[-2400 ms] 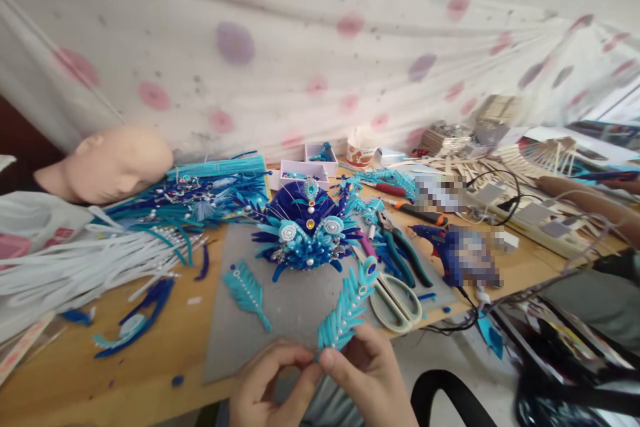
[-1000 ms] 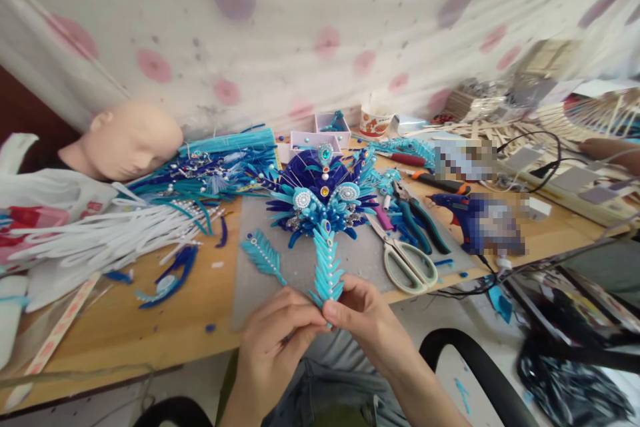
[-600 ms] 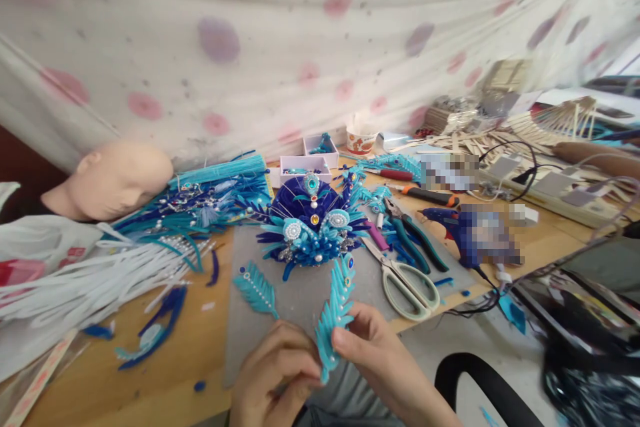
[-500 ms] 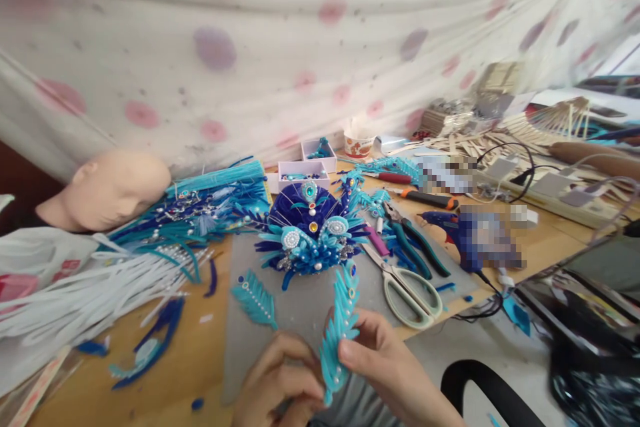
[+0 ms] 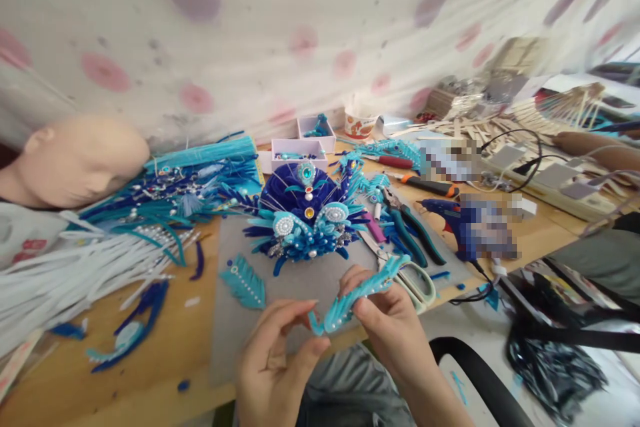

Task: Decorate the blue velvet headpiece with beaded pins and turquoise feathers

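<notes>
A light turquoise feather-shaped ornament point(image 5: 357, 297), edged with small pearls, is pinched between the thumb and fingers of my right hand point(image 5: 385, 317). It lies tilted, its far end up to the right and its bent stem end pointing left. My left hand point(image 5: 280, 353) is beside that stem end, thumb and forefinger parted around it; whether they touch it is hard to see. Beyond my hands stands a blue headdress point(image 5: 307, 220) with jewels, pearls and chenille petals. A similar turquoise feather point(image 5: 243, 282) lies on the grey mat point(image 5: 227, 340) to the left.
Scissors point(image 5: 417, 283), pliers point(image 5: 407, 227) and a blue glue gun point(image 5: 457, 220) lie on the right. On the left are a mannequin head point(image 5: 85, 160) and white strips point(image 5: 75, 287). Small boxes point(image 5: 299, 155) and a paper cup point(image 5: 360, 123) stand behind the headdress.
The feather ornament has swung from nearly upright to a slant toward the right. My left fingers have parted at its stem end. The view has shifted down and a little to the right.
</notes>
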Demonstrator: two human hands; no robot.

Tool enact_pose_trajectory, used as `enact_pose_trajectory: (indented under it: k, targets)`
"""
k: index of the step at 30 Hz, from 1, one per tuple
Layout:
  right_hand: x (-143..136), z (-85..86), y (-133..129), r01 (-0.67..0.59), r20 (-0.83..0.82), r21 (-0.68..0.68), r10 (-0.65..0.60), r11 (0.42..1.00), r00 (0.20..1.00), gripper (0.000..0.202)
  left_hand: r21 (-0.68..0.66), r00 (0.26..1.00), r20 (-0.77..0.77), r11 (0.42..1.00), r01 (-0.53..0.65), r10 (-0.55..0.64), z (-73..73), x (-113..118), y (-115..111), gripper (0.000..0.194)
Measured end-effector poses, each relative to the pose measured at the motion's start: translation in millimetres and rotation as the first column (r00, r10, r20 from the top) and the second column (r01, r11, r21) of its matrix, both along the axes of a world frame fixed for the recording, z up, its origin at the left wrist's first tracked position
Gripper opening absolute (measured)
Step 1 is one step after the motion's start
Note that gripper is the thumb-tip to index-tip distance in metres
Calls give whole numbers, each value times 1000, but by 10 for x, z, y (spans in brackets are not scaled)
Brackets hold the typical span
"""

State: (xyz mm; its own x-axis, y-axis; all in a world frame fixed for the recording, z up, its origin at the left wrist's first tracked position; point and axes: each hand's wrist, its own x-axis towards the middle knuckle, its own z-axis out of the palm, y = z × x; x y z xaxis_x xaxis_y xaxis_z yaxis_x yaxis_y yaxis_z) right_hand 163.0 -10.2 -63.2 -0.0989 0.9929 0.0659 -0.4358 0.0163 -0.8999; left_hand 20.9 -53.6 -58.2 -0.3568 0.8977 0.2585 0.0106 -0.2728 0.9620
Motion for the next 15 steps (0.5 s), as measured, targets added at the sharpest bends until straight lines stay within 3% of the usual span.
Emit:
enact_pose_trajectory:
  k: [4, 9, 15]
  targets:
    - [9, 57, -32, -29, 9, 55, 29, 998, 1000, 19, 14, 995, -84, 998, 60, -59, 3, -73, 2, 18]
    - [-45, 112, -80, -107, -82, -14, 105, 994, 991, 27, 31, 992, -106, 997, 69, -65, 20, -90, -8, 25]
    - [-93, 120, -86, -84, -95, -47, 79, 995, 992, 28, 29, 993, -111, 999, 34, -30, 17, -64, -39, 19]
